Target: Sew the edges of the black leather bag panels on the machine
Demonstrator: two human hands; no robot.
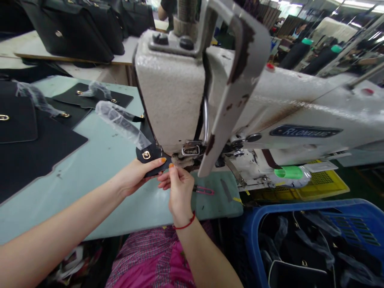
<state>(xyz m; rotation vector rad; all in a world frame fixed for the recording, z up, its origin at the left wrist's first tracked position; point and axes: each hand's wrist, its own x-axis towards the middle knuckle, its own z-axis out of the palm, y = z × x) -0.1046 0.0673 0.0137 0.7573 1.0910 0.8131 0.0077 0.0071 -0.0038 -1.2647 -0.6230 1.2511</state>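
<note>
A black bag panel point(156, 154) with gold hardware and a plastic-wrapped handle point(123, 124) lies partly under the head of a white sewing machine point(174, 96). My left hand point(139, 174) grips the panel's near edge, thumb on top and fingers underneath. Close to the needle area, my right hand point(180, 186) pinches the same edge between thumb and forefinger, its other fingers curled below. The machine head hides the far part of the panel. Just right of my right hand, pink-handled thread snips point(204, 190) lie on the pale green table point(105, 200).
More black panels point(39, 144) with wrapped handles are spread at the left. Finished-looking black bags point(69, 30) stand on a shelf behind. A blue basket point(255, 240) of black pieces stands at the lower right, near a yellow crate point(327, 186). Thread cones point(295, 54) rise behind the machine.
</note>
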